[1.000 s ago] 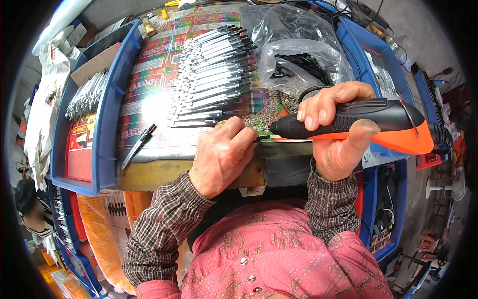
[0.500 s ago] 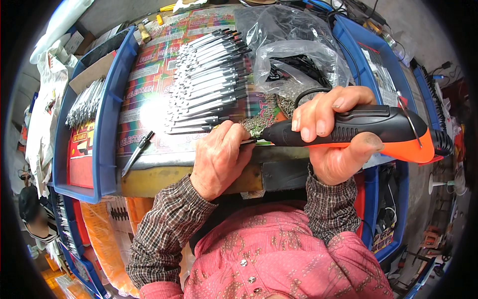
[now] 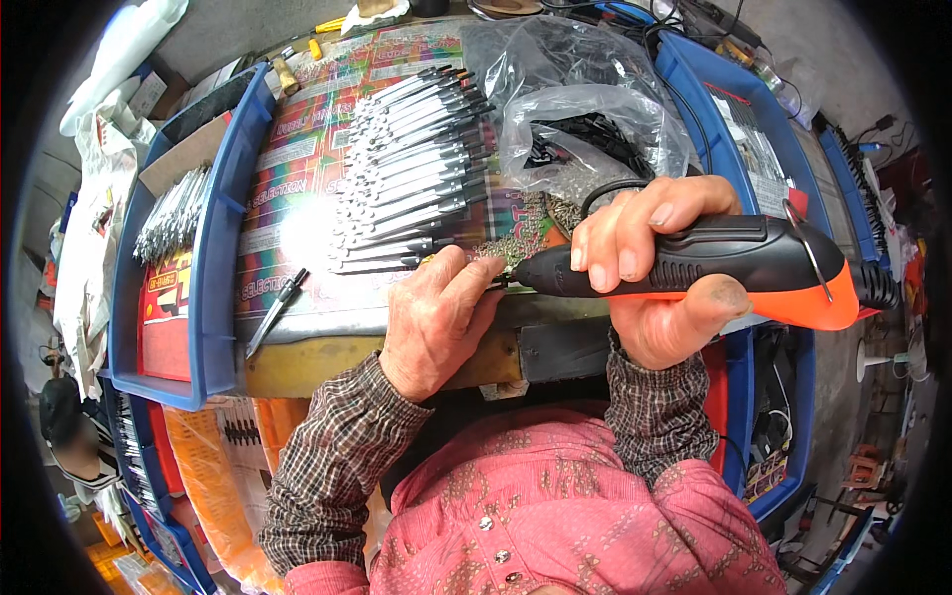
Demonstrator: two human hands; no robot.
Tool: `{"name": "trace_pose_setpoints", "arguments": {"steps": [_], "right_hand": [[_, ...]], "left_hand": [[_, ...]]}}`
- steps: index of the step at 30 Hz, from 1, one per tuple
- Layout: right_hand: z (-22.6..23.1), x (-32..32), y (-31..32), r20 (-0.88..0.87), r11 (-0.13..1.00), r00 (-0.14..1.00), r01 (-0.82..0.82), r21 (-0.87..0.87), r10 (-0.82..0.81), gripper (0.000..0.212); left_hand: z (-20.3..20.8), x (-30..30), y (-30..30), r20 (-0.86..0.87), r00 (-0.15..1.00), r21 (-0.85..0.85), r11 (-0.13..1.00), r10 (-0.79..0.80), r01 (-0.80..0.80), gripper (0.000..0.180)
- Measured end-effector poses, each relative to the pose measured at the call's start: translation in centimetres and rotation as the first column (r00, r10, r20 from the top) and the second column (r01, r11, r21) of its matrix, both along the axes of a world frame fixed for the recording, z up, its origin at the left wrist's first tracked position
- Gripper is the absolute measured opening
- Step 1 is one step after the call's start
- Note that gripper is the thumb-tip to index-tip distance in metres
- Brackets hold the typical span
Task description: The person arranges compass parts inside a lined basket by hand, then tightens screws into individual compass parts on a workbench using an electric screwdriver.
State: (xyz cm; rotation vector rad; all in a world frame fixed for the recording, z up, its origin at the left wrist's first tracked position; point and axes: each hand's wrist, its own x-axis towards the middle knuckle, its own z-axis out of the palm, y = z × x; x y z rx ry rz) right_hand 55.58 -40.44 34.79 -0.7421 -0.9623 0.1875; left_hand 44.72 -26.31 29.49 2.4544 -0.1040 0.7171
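My right hand point(image 3: 659, 317) is wrapped round a black and orange electric screwdriver point(image 3: 739, 253), held level with its tip to the left. At that tip, the closed fingers of my left hand point(image 3: 436, 317) pinch a slim pen-like piece point(image 3: 500, 282), mostly hidden; only a dark end shows. The bit meets or nearly meets this end; I cannot tell which. Just beyond my left hand lies a long row of slim white pen-like pieces with black ends point(image 3: 412, 178). Small metal parts, perhaps screws, make a pile point(image 3: 521, 243) behind the screwdriver tip.
One loose pen-like piece point(image 3: 276, 312) lies near the front edge at left. Blue trays stand on the left point(image 3: 206, 327) and right point(image 3: 684, 74). A clear plastic bag point(image 3: 555, 59) with black parts covers the back right. Far left, another person point(image 3: 74, 426) is partly visible.
The screwdriver and my right hand have shifted very slightly left. My left hand keeps its pinch at the tip, and the whole view has moved a little.
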Motion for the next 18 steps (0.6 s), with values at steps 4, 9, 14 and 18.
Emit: {"name": "trace_pose_setpoints", "arguments": {"steps": [4, 9, 14, 18], "right_hand": [[0.05, -0.06, 0.01, -0.006, 1.0, 1.0, -0.006, 0.002, 0.006, 0.06], [0.13, -0.18, -0.08, -0.023, 0.999, 0.999, 0.029, -0.017, -0.029, 0.061], [0.29, -0.42, -0.08, -0.164, 0.996, 0.986, -0.012, 0.083, 0.026, 0.049], [0.43, -0.34, -0.38, -0.153, 0.998, 0.988, 0.011, 0.065, -0.001, 0.048]], "left_hand": [[-0.15, 0.08, 0.05, 0.025, 1.0, 0.011, 1.0, -0.001, 0.001, 0.028], [-0.22, 0.12, 0.04, 0.026, 1.0, 0.007, 1.0, -0.002, 0.002, 0.024], [-0.34, 0.07, 0.06, 0.041, 0.999, 0.003, 1.0, -0.006, 0.006, 0.023], [-0.03, 0.02, 0.06, 0.042, 0.999, -0.001, 1.0, -0.014, 0.015, 0.025]]}}
